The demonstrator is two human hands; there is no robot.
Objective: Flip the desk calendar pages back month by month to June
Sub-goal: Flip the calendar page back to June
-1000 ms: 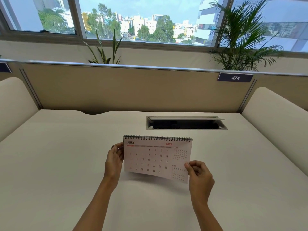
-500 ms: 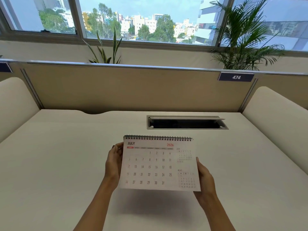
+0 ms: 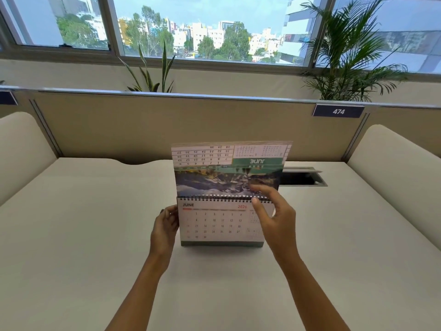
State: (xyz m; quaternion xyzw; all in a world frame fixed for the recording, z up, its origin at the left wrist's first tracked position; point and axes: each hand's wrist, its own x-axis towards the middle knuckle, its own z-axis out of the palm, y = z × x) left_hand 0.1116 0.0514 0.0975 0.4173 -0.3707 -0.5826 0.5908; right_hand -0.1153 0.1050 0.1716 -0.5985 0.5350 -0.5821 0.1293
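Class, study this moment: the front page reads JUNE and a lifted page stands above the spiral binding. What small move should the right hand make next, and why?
Probably tip the lifted page over the spiral binding so it drops behind. The June page already faces front, but the lifted page stands upright, with the right hand at the binding's right end and the left hand at the desk calendar's left edge.

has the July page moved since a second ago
Yes. The July page has swung up over the spiral binding, now standing toward the partition; June faces the person.
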